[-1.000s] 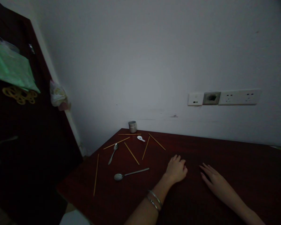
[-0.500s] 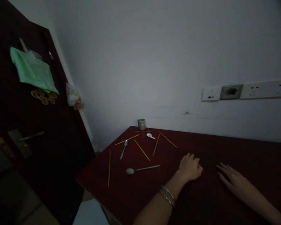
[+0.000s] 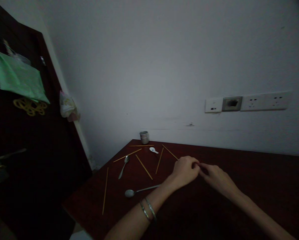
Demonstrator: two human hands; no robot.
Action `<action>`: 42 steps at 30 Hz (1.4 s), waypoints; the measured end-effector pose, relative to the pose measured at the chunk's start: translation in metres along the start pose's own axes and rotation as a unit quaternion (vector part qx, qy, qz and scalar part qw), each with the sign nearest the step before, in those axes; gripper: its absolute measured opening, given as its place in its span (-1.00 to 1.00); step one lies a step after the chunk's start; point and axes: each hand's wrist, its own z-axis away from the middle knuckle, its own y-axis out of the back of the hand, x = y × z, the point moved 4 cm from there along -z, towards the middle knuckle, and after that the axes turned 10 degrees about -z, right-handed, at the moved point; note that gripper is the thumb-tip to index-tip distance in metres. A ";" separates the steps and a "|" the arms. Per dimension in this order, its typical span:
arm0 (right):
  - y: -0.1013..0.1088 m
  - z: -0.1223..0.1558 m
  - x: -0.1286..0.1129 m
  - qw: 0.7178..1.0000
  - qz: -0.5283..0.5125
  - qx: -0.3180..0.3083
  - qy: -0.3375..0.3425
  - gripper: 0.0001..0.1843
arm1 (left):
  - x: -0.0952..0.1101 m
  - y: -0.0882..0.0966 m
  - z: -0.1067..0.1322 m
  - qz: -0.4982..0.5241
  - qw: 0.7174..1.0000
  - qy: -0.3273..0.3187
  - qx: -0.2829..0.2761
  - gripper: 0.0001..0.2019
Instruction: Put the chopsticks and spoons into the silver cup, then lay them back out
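Note:
Over the dark red table, my left hand [image 3: 186, 170] and my right hand [image 3: 215, 176] meet at the fingertips. The left hand is closed with its fingers curled, and two bangles circle its wrist. My right hand's thumb and fingers pinch together against the left fingertips. Whether anything lies between them is hidden. Left of the hands, a long-handled metal spoon [image 3: 130, 193] has its handle end behind my left wrist. A chopstick [image 3: 169, 152] runs towards the left knuckles. Further left lie a shorter metal spoon [image 3: 124, 166], a white soup spoon [image 3: 153, 150] and several other scattered chopsticks [image 3: 144, 167].
A metal cup [image 3: 144, 137] stands at the table's [image 3: 259, 193] back corner against the wall. Sockets [image 3: 251, 102] line the wall at right. At left, a dark door [image 3: 32, 143] carries a green cloth [image 3: 18, 75]; a plastic bag [image 3: 67, 106] hangs beside it.
My hands were apart, the right one flat with fingers stretched; now they touch and the right fingers are pinched. The view has shifted a little to the right.

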 end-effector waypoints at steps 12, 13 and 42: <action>-0.069 -0.065 -0.084 0.975 -0.192 -0.069 0.088 -0.66 | -0.207 0.118 0.038 0.017 0.953 0.294 0.076 -0.75; -0.076 -0.069 -0.090 0.974 -0.193 -0.078 0.094 -0.67 | -0.225 0.121 0.046 0.023 0.942 0.328 0.068 -0.76; -0.110 -0.122 -0.051 0.970 -0.202 -0.133 -0.021 -0.70 | -0.350 0.117 0.232 0.031 0.813 0.499 -0.299 -0.62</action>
